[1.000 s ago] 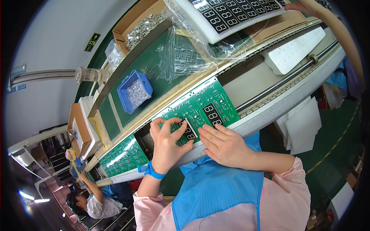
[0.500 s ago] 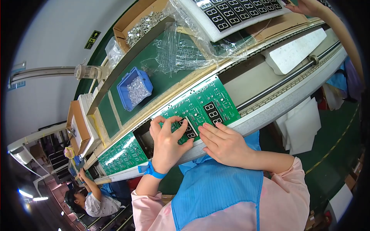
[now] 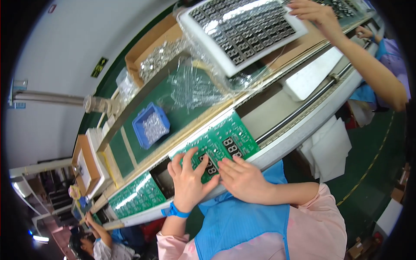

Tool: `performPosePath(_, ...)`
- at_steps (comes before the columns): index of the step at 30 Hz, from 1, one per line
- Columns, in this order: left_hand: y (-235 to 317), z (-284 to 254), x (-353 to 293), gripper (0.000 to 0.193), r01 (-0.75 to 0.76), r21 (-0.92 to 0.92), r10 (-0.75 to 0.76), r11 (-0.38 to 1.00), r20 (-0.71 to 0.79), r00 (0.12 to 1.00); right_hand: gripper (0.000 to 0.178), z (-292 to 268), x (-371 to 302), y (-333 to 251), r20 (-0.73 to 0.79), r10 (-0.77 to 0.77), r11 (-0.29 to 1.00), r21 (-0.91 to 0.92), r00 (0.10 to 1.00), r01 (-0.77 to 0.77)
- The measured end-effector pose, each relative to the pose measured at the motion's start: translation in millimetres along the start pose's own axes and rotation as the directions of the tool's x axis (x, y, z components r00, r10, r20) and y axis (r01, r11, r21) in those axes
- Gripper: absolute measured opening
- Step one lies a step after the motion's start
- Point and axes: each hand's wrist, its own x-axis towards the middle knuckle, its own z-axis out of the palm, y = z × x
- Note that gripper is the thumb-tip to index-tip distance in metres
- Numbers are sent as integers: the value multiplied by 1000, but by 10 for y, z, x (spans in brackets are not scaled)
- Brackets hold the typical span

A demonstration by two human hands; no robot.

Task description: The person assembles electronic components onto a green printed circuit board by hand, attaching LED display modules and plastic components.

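Observation:
A green circuit board (image 3: 220,138) lies across the conveyor rails in front of me. My left hand (image 3: 187,180) is over its left half, thumb and index finger at opposite ends of a black digit display (image 3: 207,166) with white segments. The display sits on the board or just at its surface; I cannot tell if it is fully seated. My right hand (image 3: 245,180) is stretched flat, fingertips at the board's near edge, right of that display. A second digit display (image 3: 232,147) is on the board's right half, just beyond my right fingertips.
Another green board (image 3: 136,197) rests on the conveyor at left. Beyond the rail stand a blue bin (image 3: 139,128) of small clear parts and a cardboard box (image 3: 171,32) of metallic parts. Another person's hand (image 3: 318,15) touches a foam tray (image 3: 232,71) of displays. White foam (image 3: 310,76) lies right.
The view has shifted, so the board and my hands appear lower. My hands keep nearly the same pose on the board. The foam tray has tilted, and the other person's hand is at its edge.

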Motion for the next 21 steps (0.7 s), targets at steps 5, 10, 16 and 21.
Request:
performPosePath(5, -144, 258, -204, 39, 50, -258, -88, 965, -139, 986, 29, -137, 135, -74, 89, 129, 992, -25, 988, -127)
performPosePath(10, -369, 204, -466, 36, 124, -367, -257, 922, -340, 904, 28, -347, 37, 157, 134, 329, 944, -82, 935, -320)
performPosePath(16, -905, 121, -912, 35, 203, -180, -268, 962, -513, 815, 26, -661, -92, 658, 19, 519, 853, -72, 855, -517)
performPosePath(21, -1340, -36, -1340, 36, 527, -35, -475, 849, -487, 733, 34, -873, -196, 1072, -293, 586, 734, -202, 755, -648)
